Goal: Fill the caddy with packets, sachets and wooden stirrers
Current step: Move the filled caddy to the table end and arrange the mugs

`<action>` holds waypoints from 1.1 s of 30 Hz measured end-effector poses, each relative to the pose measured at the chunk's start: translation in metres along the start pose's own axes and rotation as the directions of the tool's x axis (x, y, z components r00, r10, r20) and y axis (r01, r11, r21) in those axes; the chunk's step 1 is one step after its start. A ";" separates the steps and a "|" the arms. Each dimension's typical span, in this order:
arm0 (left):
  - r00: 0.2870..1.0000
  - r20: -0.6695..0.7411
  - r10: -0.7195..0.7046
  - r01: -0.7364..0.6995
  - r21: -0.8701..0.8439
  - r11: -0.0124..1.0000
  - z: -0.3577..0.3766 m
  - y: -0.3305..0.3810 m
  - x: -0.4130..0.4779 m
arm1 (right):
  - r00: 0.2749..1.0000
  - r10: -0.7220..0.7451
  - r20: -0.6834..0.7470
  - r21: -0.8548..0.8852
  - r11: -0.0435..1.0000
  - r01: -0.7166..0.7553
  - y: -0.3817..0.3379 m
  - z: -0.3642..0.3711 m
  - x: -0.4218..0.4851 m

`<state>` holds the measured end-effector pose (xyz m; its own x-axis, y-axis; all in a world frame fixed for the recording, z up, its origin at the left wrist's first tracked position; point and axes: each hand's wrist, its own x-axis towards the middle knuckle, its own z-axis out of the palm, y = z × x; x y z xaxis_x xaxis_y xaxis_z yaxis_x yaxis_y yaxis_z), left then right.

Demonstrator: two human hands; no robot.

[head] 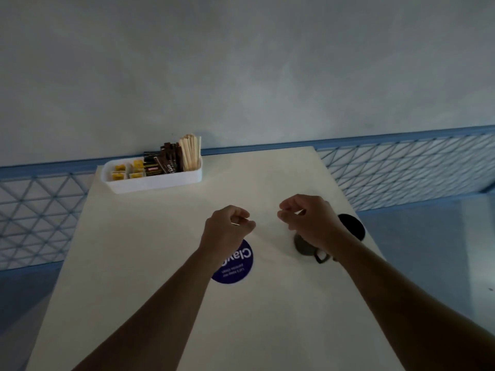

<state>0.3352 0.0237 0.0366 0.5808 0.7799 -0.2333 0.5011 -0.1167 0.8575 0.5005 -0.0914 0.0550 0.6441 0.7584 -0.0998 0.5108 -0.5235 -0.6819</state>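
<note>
A white oblong caddy (160, 183) stands at the far left corner of the white table (160, 263). Its left part holds yellow-and-white sachets (126, 171). Dark brown packets (164, 162) fill the middle, and wooden stirrers (190, 152) stand upright at its right end. My left hand (227, 228) hovers over the table's middle with fingers loosely curled, holding nothing. A little to the right, my right hand (305, 220) is also loosely curled and holds nothing. Both hands are well short of the caddy.
A round blue sticker (238, 266) lies under my left wrist. A dark small object (305, 247) sits under my right wrist, beside a black round patch (352, 226) near the right edge. Blue mesh railing (401, 170) runs behind the table, below a grey wall.
</note>
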 end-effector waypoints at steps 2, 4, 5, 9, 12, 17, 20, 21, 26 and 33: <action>0.999 0.044 0.012 -0.013 0.022 1.000 0.026 0.006 -0.012 | 0.999 0.032 -0.020 -0.013 0.999 -0.033 0.019 -0.020 -0.016; 0.996 0.087 0.011 -0.013 0.012 1.000 0.054 0.011 -0.023 | 0.995 0.088 -0.052 0.001 0.996 -0.089 0.042 -0.040 -0.031; 0.994 0.108 0.003 -0.002 -0.006 1.000 0.066 0.012 -0.026 | 0.992 0.109 -0.067 0.007 0.994 -0.109 0.052 -0.046 -0.035; 0.977 0.213 -0.014 0.018 -0.020 1.000 0.107 0.018 -0.038 | 0.978 0.159 -0.132 -0.039 0.985 -0.166 0.094 -0.063 -0.052; 0.947 0.317 -0.042 0.051 -0.022 0.998 0.133 0.022 -0.046 | 0.965 0.231 -0.128 -0.010 0.972 -0.234 0.124 -0.067 -0.064; 0.933 0.340 -0.118 0.163 -0.106 0.981 0.166 0.026 -0.049 | 0.926 0.375 -0.055 0.165 0.918 -0.362 0.149 -0.051 -0.071; 0.928 0.332 -0.172 0.244 -0.187 0.952 0.180 0.027 -0.051 | 0.906 0.421 0.043 0.303 0.859 -0.413 0.146 -0.040 -0.070; 0.927 0.329 -0.180 0.256 -0.206 0.945 0.184 0.027 -0.051 | 0.903 0.425 0.068 0.343 0.840 -0.421 0.145 -0.037 -0.069; 0.921 0.313 -0.232 0.334 -0.328 0.884 0.197 0.027 -0.048 | 0.888 0.430 0.164 0.492 0.744 -0.452 0.145 -0.027 -0.064; 0.933 0.213 -0.290 0.359 -0.483 0.799 0.210 0.024 -0.041 | 0.899 0.397 0.186 0.588 0.688 -0.425 0.155 -0.020 -0.058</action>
<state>0.4580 -0.1404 -0.0299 0.5329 0.6307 -0.5642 0.2990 0.4833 0.8228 0.5541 -0.2243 -0.0302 0.6755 0.5463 -0.4952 -0.2576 -0.4543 -0.8528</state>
